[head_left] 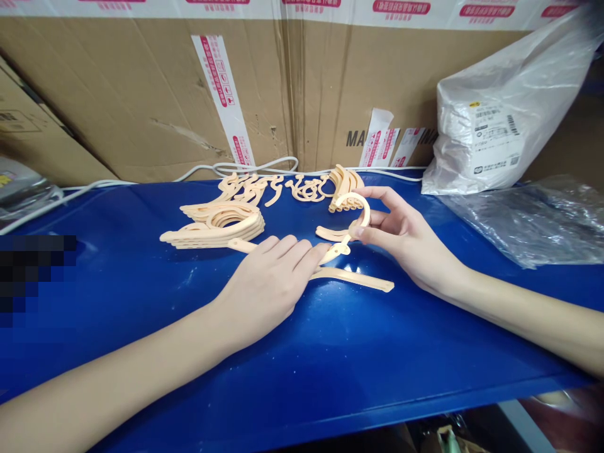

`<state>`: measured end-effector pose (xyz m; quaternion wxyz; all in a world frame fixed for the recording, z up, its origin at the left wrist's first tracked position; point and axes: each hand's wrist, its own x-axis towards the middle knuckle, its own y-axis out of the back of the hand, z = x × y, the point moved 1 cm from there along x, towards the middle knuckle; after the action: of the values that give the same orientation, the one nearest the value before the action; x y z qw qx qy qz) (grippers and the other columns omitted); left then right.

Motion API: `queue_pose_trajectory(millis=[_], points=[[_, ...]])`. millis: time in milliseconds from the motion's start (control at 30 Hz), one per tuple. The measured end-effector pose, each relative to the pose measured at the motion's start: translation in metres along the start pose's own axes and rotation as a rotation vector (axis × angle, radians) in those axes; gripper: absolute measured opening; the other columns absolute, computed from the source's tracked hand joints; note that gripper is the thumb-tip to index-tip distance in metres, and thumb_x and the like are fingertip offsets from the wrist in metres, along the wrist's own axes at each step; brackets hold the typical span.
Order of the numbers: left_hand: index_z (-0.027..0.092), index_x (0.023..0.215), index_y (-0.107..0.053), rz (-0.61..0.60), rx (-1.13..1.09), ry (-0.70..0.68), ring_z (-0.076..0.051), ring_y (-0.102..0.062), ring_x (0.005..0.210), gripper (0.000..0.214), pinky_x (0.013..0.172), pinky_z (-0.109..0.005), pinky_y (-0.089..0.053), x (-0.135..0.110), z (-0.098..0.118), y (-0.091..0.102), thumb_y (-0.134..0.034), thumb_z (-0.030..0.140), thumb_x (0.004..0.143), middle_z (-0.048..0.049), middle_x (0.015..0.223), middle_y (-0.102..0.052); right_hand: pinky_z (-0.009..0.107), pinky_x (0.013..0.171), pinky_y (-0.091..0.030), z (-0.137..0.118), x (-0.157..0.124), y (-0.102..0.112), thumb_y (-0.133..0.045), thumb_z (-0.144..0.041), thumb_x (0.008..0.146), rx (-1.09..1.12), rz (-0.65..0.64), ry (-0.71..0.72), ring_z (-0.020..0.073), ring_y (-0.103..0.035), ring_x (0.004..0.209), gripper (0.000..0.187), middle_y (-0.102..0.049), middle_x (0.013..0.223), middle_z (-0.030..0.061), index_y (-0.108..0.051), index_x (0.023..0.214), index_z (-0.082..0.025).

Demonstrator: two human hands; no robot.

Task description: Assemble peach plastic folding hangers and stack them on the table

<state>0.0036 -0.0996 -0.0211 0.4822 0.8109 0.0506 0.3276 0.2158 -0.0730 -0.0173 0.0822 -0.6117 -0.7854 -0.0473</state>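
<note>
My left hand (271, 277) is closed, palm down, over cream plastic hanger arms. One hanger arm (358, 279) sticks out from under its fingers to the right, and another end shows at the left. Between thumb and fingers, my right hand (408, 239) pinches a curved hanger hook (366, 214). The hook's lower end meets a small pale joint piece (337, 251) at my left fingertips; whether they are locked together I cannot tell. Just behind lies a loose hanger arm (330, 234). To the left stands a stack of folded hangers (212, 229).
Loose hooks (250, 189) and a bundle of hanger arms (346, 182) lie at the back of the blue table (302, 377). Behind run a white cable (202, 168) and cardboard boxes (155, 94). A white plastic parcel (495, 126) and clear plastic bag (533, 220) are at right.
</note>
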Motion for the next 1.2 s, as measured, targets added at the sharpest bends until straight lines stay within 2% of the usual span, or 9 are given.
queue_pose_trajectory(millis=[167,300,467,933,1200], points=[[0.004,0.123,-0.06,-0.028,0.016,0.007,-0.024,-0.056,0.072,0.035,0.066,-0.035,-0.041,0.0004,0.0013,-0.0007,-0.042,0.006,0.094,-0.0066,0.079,-0.064,0.027,0.068,-0.049,0.0006,-0.0008,-0.0001,-0.073,-0.016,0.076,-0.01,0.027,-0.017,0.0106,-0.058,0.071,0.049,-0.065,0.079,-0.0035,-0.053,0.121,-0.021],[0.005,0.124,-0.06,-0.028,0.004,0.02,-0.025,-0.058,0.075,0.034,0.067,-0.036,-0.043,0.0,0.0025,-0.0013,-0.044,0.008,0.094,-0.0086,0.086,-0.067,0.027,0.068,-0.048,0.0007,-0.0017,-0.0001,-0.072,-0.015,0.077,-0.006,0.03,-0.019,0.0104,-0.058,0.071,0.05,-0.065,0.078,-0.0037,-0.054,0.123,-0.02],[0.003,0.126,-0.059,-0.016,0.029,0.014,-0.027,-0.061,0.077,0.037,0.066,-0.036,-0.045,-0.0016,0.0042,-0.0006,-0.04,0.006,0.094,-0.0108,0.09,-0.07,0.026,0.067,-0.048,-0.0005,-0.0014,-0.0008,-0.071,-0.013,0.076,0.007,0.038,-0.022,0.0093,-0.057,0.07,0.048,-0.065,0.08,-0.0035,-0.055,0.121,-0.018],[0.004,0.123,-0.059,-0.003,0.025,0.011,-0.026,-0.064,0.078,0.036,0.065,-0.035,-0.046,-0.0018,0.0036,-0.0014,-0.04,0.005,0.093,-0.0114,0.093,-0.071,0.032,0.077,-0.053,0.0013,-0.0026,-0.0011,-0.07,-0.017,0.079,-0.035,0.025,-0.008,0.0132,-0.062,0.077,0.046,-0.064,0.077,-0.0035,-0.054,0.122,-0.021],[0.005,0.124,-0.059,-0.036,-0.014,0.033,-0.023,-0.063,0.078,0.036,0.066,-0.033,-0.045,-0.0013,0.0045,-0.0024,-0.038,0.007,0.094,-0.0095,0.092,-0.07,0.036,0.085,-0.055,0.0,-0.006,-0.003,-0.071,-0.021,0.082,-0.017,-0.038,0.0,0.0166,-0.068,0.088,0.044,-0.071,0.089,-0.001,-0.051,0.121,-0.023]])
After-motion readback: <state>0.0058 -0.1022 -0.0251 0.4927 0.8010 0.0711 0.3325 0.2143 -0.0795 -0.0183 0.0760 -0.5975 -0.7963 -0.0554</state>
